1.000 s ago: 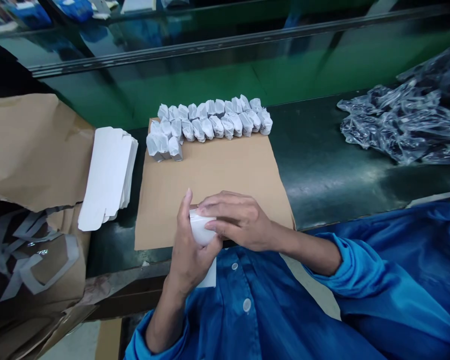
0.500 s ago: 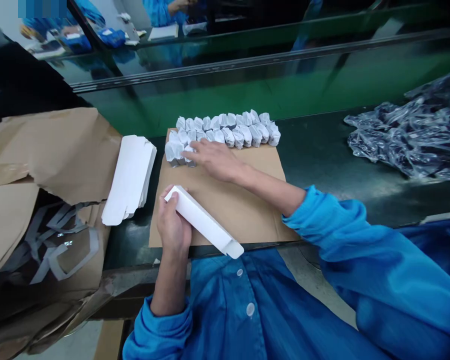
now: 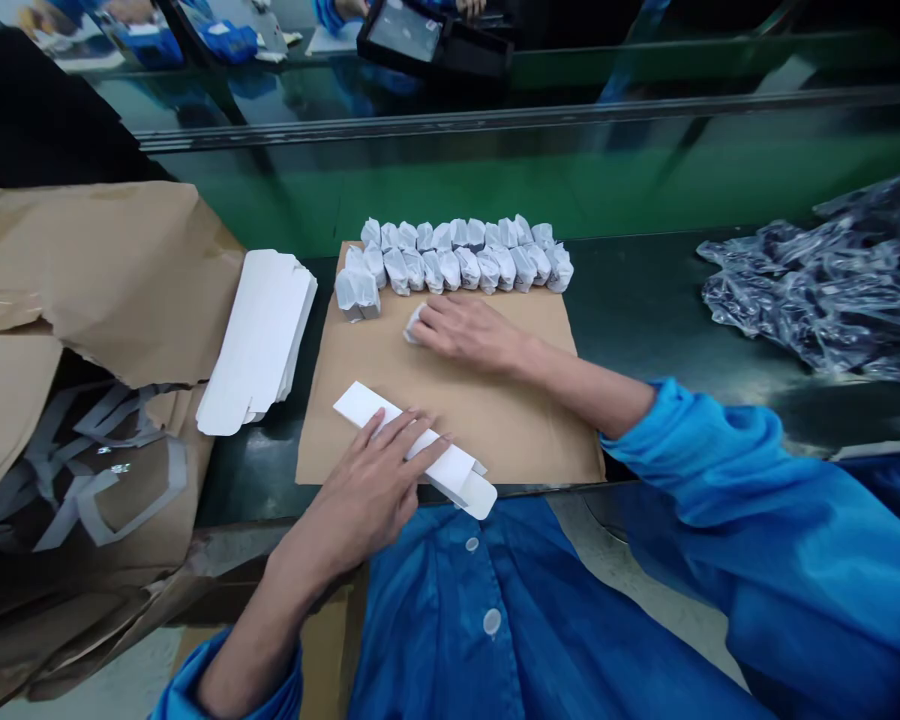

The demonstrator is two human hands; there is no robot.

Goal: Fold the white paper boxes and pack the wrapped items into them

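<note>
A long white carton [image 3: 371, 402] lies slantwise on the brown cardboard sheet [image 3: 525, 420], its near end flap out. Across its top rests my left hand [image 3: 364, 490], fingers stretched out and slightly apart. My right hand [image 3: 469, 330] is closed around a small white-wrapped piece [image 3: 414, 325] just above the sheet; the fingers hide most of it. At the sheet's far side stand two rows of similar wrapped pieces [image 3: 469, 268]. A short third row [image 3: 358, 295] begins at their left end, left of my right hand.
Flat white cartons [image 3: 259, 340] are stacked left of the sheet. Beyond them is a large brown box [image 3: 135, 270] with paper strips inside. Crumpled clear plastic bags [image 3: 810, 290] lie at the right. A green ledge [image 3: 630, 180] runs along the back, with other people's hands behind it.
My right hand has drawn a wrapped piece away from the short row, toward me and right. The left hand has gone from gripping the carton to lying over it, the carton now down.
</note>
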